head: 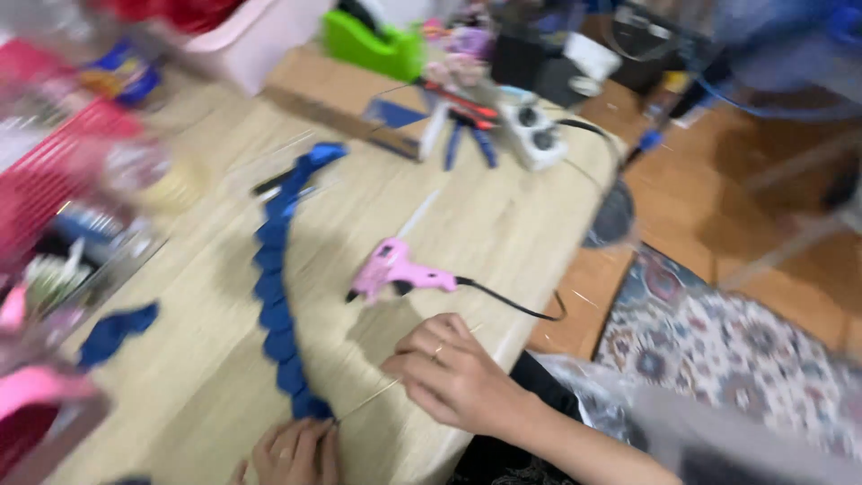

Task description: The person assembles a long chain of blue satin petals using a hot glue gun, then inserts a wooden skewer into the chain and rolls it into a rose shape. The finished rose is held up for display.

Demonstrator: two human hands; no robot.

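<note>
A long chain of blue fabric petals [274, 287] curves across the light wooden table [485, 224]. My left hand [292, 452] pinches its near end at the table's front edge. My right hand [449, 370] holds a thin wooden stick [368, 401] that runs from its fingers to the chain's near end. A pink glue gun [395, 271] lies just beyond my right hand, its black cord [512, 304] trailing right over the table edge.
A loose blue fabric piece [115, 330] lies at left. Pliers [467, 135], a white power strip [532, 133], a green tape dispenser [373, 45] and a cardboard box [346, 94] sit at the back. Red and pink baskets [40, 171] crowd the left. A patterned rug [718, 350] covers the floor at right.
</note>
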